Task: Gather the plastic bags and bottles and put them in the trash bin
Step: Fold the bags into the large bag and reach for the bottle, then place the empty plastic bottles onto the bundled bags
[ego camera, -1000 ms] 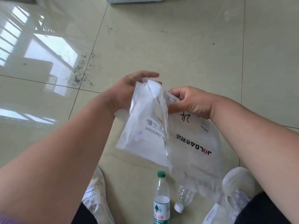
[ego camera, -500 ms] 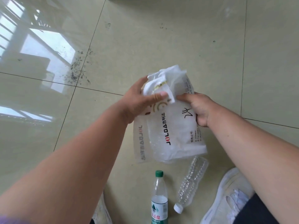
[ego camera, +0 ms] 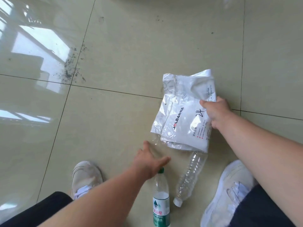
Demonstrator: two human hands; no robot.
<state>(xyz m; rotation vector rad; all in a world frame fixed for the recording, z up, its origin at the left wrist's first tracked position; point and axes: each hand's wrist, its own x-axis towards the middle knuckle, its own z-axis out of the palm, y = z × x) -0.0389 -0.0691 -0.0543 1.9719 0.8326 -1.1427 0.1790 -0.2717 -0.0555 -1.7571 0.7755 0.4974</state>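
Note:
My right hand [ego camera: 215, 111] grips the right edge of a folded bundle of white and clear plastic bags [ego camera: 183, 112] printed with "JOLDA", held above the floor. My left hand [ego camera: 150, 158] is open with fingers spread, low over the floor, just above the green cap of an upright water bottle [ego camera: 161, 197] with a green label. A clear, empty bottle [ego camera: 190, 176] with a white cap lies on the floor beside it, its base under the lower edge of the bags. No trash bin is in view.
The floor is glossy beige tile [ego camera: 114, 63] with dark grout lines and a patch of dark specks [ego camera: 70, 69] at the left. My two white shoes [ego camera: 86, 177] [ego camera: 229, 194] stand either side of the bottles.
My left hand let go of the bags and dropped down toward the upright bottle. My right hand alone now holds the bundle, shifted to the right. The view tilted down.

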